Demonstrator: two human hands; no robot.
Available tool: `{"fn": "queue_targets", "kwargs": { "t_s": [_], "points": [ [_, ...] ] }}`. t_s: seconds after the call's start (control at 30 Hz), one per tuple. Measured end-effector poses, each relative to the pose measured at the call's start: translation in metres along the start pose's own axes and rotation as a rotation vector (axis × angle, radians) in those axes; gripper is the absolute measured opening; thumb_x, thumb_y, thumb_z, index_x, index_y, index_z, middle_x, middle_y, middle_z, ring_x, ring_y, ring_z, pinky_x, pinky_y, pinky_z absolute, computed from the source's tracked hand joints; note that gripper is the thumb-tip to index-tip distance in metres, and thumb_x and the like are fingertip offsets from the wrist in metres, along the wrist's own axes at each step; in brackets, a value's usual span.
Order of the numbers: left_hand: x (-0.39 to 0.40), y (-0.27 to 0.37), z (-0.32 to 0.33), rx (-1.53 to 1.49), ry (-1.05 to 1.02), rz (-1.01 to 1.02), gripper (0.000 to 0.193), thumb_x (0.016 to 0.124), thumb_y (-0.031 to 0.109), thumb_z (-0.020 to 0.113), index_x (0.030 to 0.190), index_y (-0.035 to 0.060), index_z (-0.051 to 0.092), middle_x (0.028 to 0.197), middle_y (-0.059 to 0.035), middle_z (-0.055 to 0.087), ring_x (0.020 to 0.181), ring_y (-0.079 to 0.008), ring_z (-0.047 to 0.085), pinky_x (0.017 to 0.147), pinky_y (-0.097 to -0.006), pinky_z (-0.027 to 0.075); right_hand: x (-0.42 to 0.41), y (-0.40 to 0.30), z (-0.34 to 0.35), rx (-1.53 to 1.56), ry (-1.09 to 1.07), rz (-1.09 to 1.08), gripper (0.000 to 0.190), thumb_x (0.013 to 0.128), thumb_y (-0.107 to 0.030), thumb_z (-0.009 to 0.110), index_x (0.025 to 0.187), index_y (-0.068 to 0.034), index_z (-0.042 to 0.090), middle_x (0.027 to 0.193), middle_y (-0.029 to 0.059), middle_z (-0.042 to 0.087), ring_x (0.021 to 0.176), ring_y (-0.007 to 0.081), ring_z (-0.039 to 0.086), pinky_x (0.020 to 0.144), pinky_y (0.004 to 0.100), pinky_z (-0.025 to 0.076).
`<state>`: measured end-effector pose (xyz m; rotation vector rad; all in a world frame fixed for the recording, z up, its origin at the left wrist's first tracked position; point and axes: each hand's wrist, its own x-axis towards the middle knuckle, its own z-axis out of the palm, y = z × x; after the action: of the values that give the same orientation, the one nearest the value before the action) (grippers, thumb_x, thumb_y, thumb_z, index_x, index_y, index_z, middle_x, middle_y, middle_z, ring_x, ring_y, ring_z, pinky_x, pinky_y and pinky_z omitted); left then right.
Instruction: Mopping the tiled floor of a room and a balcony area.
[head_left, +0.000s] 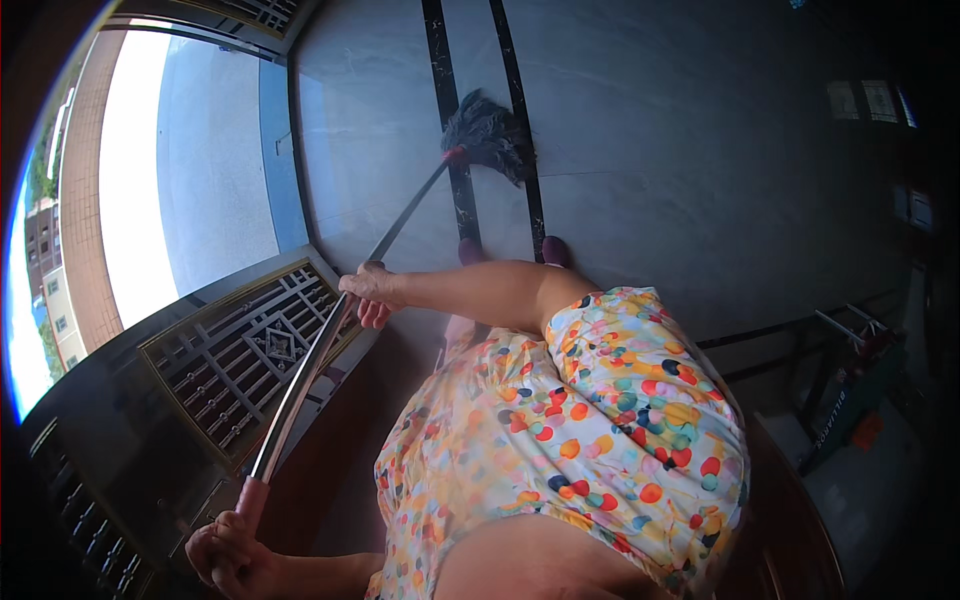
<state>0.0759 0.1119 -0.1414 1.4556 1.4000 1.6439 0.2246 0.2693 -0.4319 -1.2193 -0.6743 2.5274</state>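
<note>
A string mop with grey strands (491, 135) rests on the tiled floor, its strands spread across two black tile strips. A red collar (455, 155) joins the strands to a shiny metal pole (300, 394), which slants down to the lower left. Partway along that pole, my right hand (373, 292) is wrapped around it, the arm reaching across my body. My left hand (231, 553) grips the upper end, by the pink handle sleeve (252, 501). Part of the sleeve is hidden under the fingers.
Left of the mop is a bright open doorway (217, 150), with a metal grille door panel (255, 352) beside it. My shoes (556, 251) stand just below the mop head. A small billiard table (847, 405) is in the dim right side. Dark wooden furniture (795, 517) stands at lower right.
</note>
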Motion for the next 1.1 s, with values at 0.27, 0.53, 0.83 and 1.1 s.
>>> {"fn": "queue_targets", "kwargs": {
  "t_s": [0.27,0.53,0.83,1.1],
  "points": [
    [0.025,0.009,0.087,0.151,-0.151,0.331,0.032,0.062,0.003,0.035,0.089,-0.0157,0.039,0.041,-0.0055,0.029,0.04,-0.0129,0.03,0.048,-0.0333,0.035,0.023,-0.019,0.012,0.275,0.168,-0.094,0.014,0.06,-0.013,0.047,0.053,-0.001,0.05,0.047,0.0111,0.052,0.032,0.0148,0.048,0.028,0.0258,0.038],
    [0.103,0.009,0.1,-0.294,-0.318,0.165,0.031,0.065,0.008,0.034,0.09,-0.0095,0.035,0.04,-0.0065,0.03,0.032,-0.0165,0.031,0.036,-0.0344,0.033,-0.004,-0.008,0.002,0.628,0.37,0.034,0.014,0.058,-0.013,0.054,0.049,-0.004,0.047,0.044,0.0063,0.049,0.029,0.0122,0.045,0.023,0.0233,0.034],
    [0.179,-0.12,0.161,-0.131,-0.635,0.31,0.025,0.06,0.006,0.038,0.077,-0.0121,0.042,0.038,-0.0016,0.026,0.028,-0.0101,0.023,0.037,-0.0234,0.031,-0.07,0.041,-0.105,0.956,0.673,-0.091,0.015,0.06,-0.022,0.052,0.055,-0.008,0.048,0.048,0.0047,0.05,0.034,0.0117,0.044,0.034,0.0249,0.033],
    [0.112,-0.159,0.316,-1.101,-1.291,-0.479,0.041,0.061,0.0,0.034,0.099,-0.0159,0.037,0.041,-0.0062,0.041,0.036,-0.012,0.041,0.044,-0.0241,0.039,-0.137,0.132,-0.178,1.063,1.211,-0.169,0.019,0.06,-0.03,0.049,0.067,-0.012,0.045,0.06,0.0049,0.05,0.044,0.0154,0.049,0.033,0.0248,0.036]
  ]
}}
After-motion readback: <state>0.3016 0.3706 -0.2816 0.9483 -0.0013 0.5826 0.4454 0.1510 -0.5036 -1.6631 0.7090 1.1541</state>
